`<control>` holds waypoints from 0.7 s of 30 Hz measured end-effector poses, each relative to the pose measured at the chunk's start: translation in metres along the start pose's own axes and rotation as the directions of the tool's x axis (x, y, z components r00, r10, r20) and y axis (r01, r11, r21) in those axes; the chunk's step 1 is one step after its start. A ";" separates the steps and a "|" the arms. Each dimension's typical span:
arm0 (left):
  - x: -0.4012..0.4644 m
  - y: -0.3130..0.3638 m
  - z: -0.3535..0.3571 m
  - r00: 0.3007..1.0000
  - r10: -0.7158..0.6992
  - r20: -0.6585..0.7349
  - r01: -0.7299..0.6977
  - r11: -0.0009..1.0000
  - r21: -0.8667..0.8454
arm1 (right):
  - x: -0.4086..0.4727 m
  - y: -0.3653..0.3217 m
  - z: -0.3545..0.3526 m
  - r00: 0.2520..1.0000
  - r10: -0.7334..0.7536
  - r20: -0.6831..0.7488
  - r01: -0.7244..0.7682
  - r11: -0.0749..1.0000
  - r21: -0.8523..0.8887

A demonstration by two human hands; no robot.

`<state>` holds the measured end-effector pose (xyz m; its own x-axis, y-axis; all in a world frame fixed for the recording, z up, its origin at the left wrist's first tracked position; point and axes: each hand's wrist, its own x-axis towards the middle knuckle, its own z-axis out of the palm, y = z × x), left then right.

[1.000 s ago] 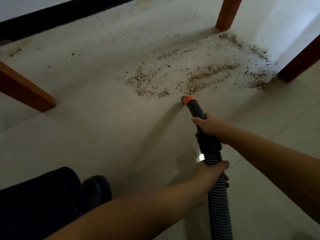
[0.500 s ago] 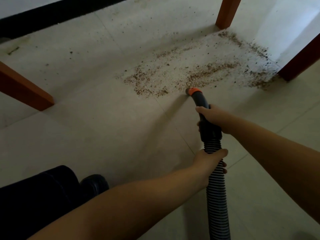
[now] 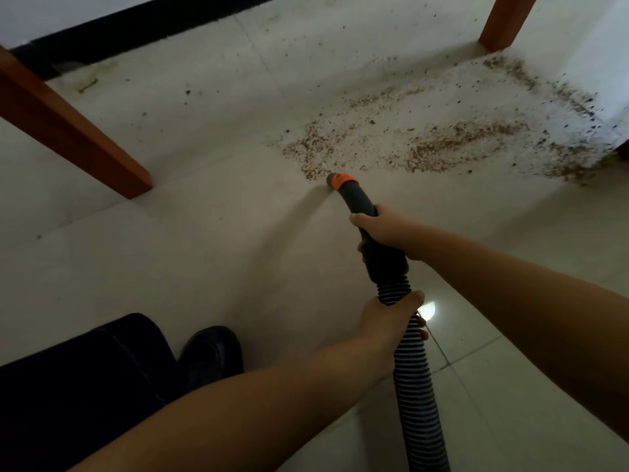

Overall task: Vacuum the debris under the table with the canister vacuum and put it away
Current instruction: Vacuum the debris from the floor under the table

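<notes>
Brown crumbly debris (image 3: 442, 144) is spread over the pale tiled floor between the table legs. The vacuum's dark nozzle with an orange collar (image 3: 342, 182) points down at the near left edge of the debris patch. My right hand (image 3: 381, 229) grips the black handle tube just behind the nozzle. My left hand (image 3: 391, 315) grips the ribbed grey hose (image 3: 418, 396), which runs down out of the bottom of the view. The canister itself is out of view.
Orange-brown wooden table legs stand at the left (image 3: 68, 131), at the back right (image 3: 507, 18) and at the right edge (image 3: 623, 149). A black skirting (image 3: 136, 25) runs along the far wall. My dark trouser leg and shoe (image 3: 211, 356) are at the lower left.
The nozzle has swung left across the front of the debris, from the middle streak to the patch's left end. Both hands kept their grip on the tube and hose.
</notes>
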<state>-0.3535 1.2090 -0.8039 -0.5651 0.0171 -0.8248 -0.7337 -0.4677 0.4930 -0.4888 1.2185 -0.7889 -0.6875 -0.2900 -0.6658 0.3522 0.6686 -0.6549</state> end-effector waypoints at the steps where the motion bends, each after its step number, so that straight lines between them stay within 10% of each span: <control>1: 0.000 0.000 -0.003 1.000 0.009 -0.009 -0.009 1.000 -0.007 | 0.002 -0.003 0.004 1.000 -0.007 0.009 0.007 1.000 -0.016; 9: 0.000 0.000 0.002 1.000 0.020 -0.003 -0.020 1.000 -0.015 | 0.001 -0.006 0.003 0.999 -0.004 0.037 0.006 0.999 -0.051; 21: 0.012 -0.012 0.070 0.966 -0.134 0.220 0.071 0.961 0.269 | -0.021 0.080 -0.087 0.924 0.210 -0.320 -0.108 0.945 0.308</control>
<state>-0.3773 1.2765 -0.8004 -0.5312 0.2738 -0.8018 -0.8465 -0.2104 0.4890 -0.5018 1.3377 -0.7957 -0.7647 0.0917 -0.6378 0.6025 0.4527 -0.6573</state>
